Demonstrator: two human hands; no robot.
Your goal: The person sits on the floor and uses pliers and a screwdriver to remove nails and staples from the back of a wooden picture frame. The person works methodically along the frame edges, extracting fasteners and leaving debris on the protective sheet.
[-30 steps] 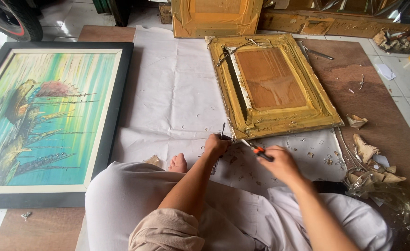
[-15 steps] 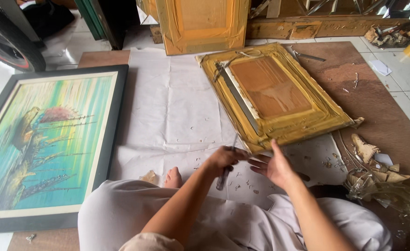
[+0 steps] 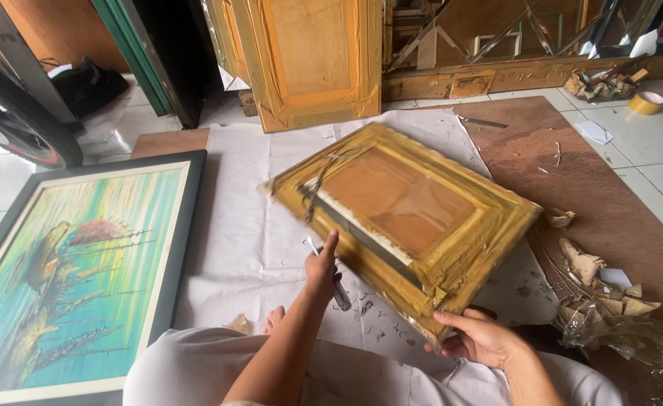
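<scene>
Both hands worked the taped frame [image 3: 403,218]: the right hand [image 3: 478,338] gripped its near corner, lifting it, while the left hand [image 3: 322,267], closed around a cutter [image 3: 337,286], sat just left of its long near edge.

A framed green painting [image 3: 76,278] lies near a tape roll [image 3: 646,102].

Bare white sheet [image 3: 249,225] is lying open between the framed painting [image 3: 68,278] and the taped gold frame [image 3: 414,218], giving a hand free passage. To the right, crumpled paper scraps [image 3: 602,286] are crowding the brown board [image 3: 610,195]; a taped panel [image 3: 309,60] is blocking the far edge.
</scene>
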